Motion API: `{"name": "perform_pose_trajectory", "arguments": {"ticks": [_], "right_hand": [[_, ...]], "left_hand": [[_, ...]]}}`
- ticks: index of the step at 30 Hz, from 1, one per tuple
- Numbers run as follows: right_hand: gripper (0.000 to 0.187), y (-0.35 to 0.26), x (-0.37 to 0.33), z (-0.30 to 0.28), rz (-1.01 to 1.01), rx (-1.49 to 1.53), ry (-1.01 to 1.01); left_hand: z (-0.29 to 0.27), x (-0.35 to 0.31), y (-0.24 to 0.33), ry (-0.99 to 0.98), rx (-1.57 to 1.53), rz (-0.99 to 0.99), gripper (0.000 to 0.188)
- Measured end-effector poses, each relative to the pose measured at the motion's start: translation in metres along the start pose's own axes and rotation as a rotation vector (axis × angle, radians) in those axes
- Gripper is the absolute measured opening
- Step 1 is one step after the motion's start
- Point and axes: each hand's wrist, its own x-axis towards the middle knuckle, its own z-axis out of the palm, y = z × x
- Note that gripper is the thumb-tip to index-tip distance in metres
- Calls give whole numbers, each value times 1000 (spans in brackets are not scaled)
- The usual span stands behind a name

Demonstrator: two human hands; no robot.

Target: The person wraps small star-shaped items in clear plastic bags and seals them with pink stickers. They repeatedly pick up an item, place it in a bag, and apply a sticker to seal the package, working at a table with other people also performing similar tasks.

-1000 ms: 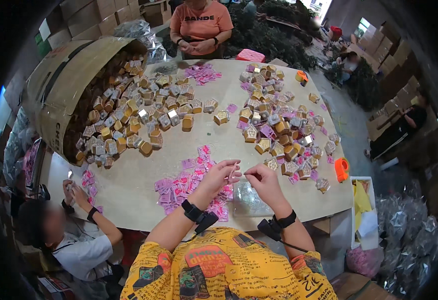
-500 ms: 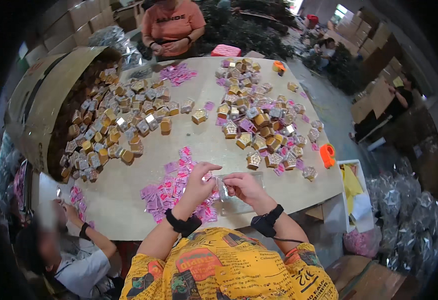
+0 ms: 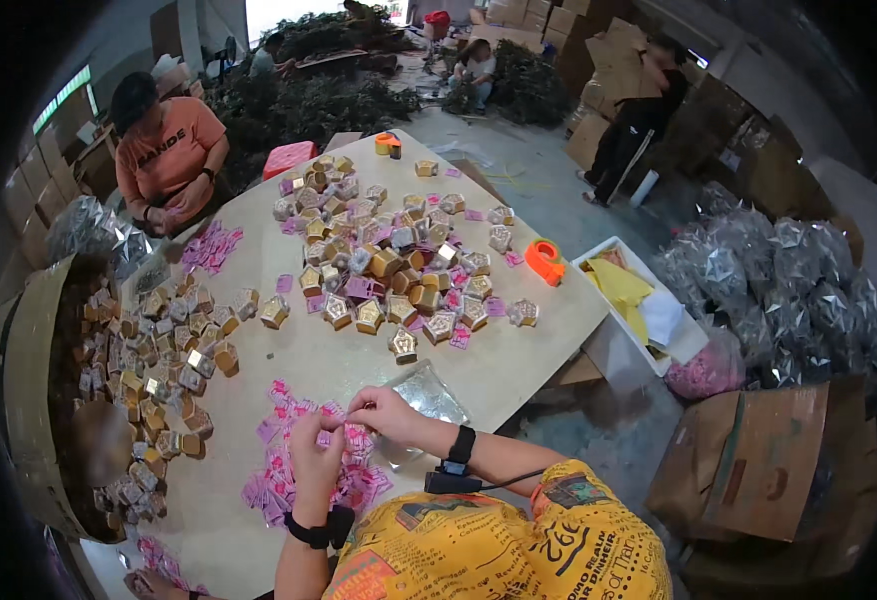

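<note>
My left hand (image 3: 316, 452) is raised over a pile of small pink packets (image 3: 277, 470), its fingers pinched together. My right hand (image 3: 391, 414) meets it from the right, thumb and fingertips also closed. Whatever lies between the fingertips is too small to make out. Beside my right hand, a clear plastic bag (image 3: 441, 392) lies flat on the table (image 3: 504, 365). Beyond it spreads a heap of gold, house-shaped pieces (image 3: 369, 316), many in clear wrapping, with pink packets among them.
A large carton (image 3: 34, 385) on the left spills more gold pieces. Orange tape dispensers (image 3: 545, 262) sit near the right edge, by a white bin (image 3: 599, 258). A person in an orange shirt (image 3: 174, 150) stands across the table; another person's hand (image 3: 149, 583) shows at lower left.
The view has swung to the right. My hands have come off the clear bag and moved together above the pink packets; the bag now lies on the table.
</note>
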Motion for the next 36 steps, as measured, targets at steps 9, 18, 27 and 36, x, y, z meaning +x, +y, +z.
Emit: {"name": "perform_pose_trajectory", "arguments": {"ticks": [9,18,27,36], "right_hand": [[12,6,-8,-6,288,303,-261],[12,7,-8,-10,296,190,-371],[11,6,-3,-3,294,89,-383],[8,16,3,30,-691,-835,-326]], "left_hand": [[-19,-5,25,-236,194,216,12],[-33,9,54,-322,334,350,21],[-33,-6,28,-299,405,282,14],[-49,-17,-28,-390,-262,-646,6]]}}
